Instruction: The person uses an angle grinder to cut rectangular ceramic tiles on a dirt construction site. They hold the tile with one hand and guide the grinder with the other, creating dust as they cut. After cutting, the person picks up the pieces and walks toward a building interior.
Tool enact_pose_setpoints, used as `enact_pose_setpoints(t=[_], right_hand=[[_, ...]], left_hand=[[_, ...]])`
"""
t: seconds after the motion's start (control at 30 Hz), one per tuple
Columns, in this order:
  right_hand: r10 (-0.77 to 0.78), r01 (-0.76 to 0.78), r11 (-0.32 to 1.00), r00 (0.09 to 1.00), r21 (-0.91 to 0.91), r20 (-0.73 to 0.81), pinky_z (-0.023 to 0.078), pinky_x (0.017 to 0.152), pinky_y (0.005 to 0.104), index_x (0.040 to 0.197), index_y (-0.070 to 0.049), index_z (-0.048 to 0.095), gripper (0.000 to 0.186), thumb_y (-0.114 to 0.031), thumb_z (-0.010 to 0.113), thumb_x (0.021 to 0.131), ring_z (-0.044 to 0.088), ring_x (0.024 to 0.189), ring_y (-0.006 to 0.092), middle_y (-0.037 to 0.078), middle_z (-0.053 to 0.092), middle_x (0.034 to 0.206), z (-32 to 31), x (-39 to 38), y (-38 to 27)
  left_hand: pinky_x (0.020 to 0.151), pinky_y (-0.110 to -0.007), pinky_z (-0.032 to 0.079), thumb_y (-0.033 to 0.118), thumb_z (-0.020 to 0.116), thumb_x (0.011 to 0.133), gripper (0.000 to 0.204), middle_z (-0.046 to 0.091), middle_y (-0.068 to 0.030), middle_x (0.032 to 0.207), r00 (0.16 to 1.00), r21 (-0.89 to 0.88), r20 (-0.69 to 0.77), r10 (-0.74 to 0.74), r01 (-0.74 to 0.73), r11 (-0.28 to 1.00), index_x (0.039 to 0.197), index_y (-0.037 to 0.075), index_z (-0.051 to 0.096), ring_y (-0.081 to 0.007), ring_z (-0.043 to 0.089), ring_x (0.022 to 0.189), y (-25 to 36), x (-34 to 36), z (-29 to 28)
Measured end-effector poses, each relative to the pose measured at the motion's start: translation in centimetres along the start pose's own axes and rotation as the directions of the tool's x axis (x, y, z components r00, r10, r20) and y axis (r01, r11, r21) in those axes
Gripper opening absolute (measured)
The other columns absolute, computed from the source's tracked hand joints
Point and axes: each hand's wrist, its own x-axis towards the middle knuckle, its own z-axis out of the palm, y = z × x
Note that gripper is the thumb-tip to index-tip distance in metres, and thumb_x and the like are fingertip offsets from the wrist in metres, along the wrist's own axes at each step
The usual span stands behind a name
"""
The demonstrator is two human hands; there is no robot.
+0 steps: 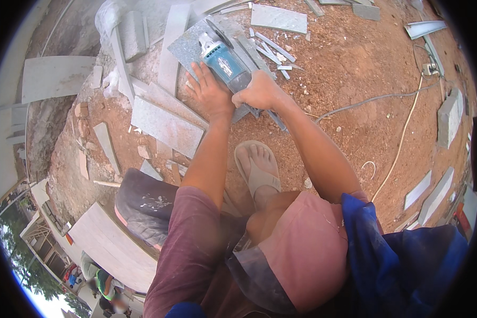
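A teal and black angle grinder (pixel 225 63) lies tilted across the top middle, and my right hand (pixel 262 94) is wrapped round its dark rear body. Its cutting disc (pixel 219 33) stands at the upper end, over a grey stone slab (pixel 183 46). Pale dust hazes the area beyond the disc. My left hand (pixel 213 94) rests with fingers spread against the slab, just left of the grinder. Whether the disc touches the stone I cannot tell. Long stone strips (pixel 174 37) and another slab (pixel 167 125) lie left of and below my left hand.
Thin offcuts (pixel 274 47) and a pale slab (pixel 279 18) lie right of the grinder. A grey cable (pixel 363 98) crosses the reddish dirt to a socket box (pixel 430 69). My sandalled foot (pixel 258 164) is close below. Stone blocks (pixel 450 117) lie far right; people (pixel 108 289) appear lower left.
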Motion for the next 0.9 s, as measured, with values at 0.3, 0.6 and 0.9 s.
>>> enact_pose_setpoints(t=[0.3, 0.6, 0.9], right_hand=[[-0.015, 0.014, 0.999, 1.000, 0.041, 0.027, 0.056, 0.069, 0.0389, 0.076, 0.012, 0.071, 0.044, -0.026, 0.083, 0.057, 0.072, 0.075, 0.0321, 0.025, 0.072, 0.078, -0.2, 0.5, -0.2], [0.001, -0.002, 1.000, 1.000, 0.021, 0.008, 0.057, 0.071, 0.0388, 0.082, 0.015, 0.070, 0.048, -0.025, 0.084, 0.057, 0.073, 0.080, 0.0327, 0.027, 0.073, 0.084, 0.1, 0.1, 0.3], [0.008, -0.008, 0.999, 1.000, 0.033, 0.018, 0.057, 0.069, 0.0395, 0.078, 0.013, 0.070, 0.046, -0.025, 0.083, 0.056, 0.072, 0.076, 0.0325, 0.026, 0.072, 0.080, 0.3, 0.1, 1.1]], left_hand=[[0.126, -0.063, 0.021, 0.011, 0.056, 0.100, 0.059, 0.037, -0.0160, 0.169, 1.000, -0.014, 0.008, 0.002, -0.002, 1.000, 0.158, 0.006, 0.045, -0.0480, 0.032, 0.154, 0.4, 0.0, -0.5], [0.126, -0.063, 0.022, 0.012, 0.055, 0.100, 0.057, 0.036, -0.0138, 0.170, 1.000, 0.004, 0.009, -0.008, 0.008, 1.000, 0.157, 0.008, 0.047, -0.0466, 0.033, 0.154, 0.1, 0.0, -0.2], [0.125, -0.063, 0.023, 0.012, 0.056, 0.100, 0.056, 0.039, -0.0132, 0.169, 1.000, 0.009, -0.002, -0.008, 0.008, 1.000, 0.156, 0.007, 0.049, -0.0470, 0.035, 0.153, 0.2, 0.0, -0.1]])
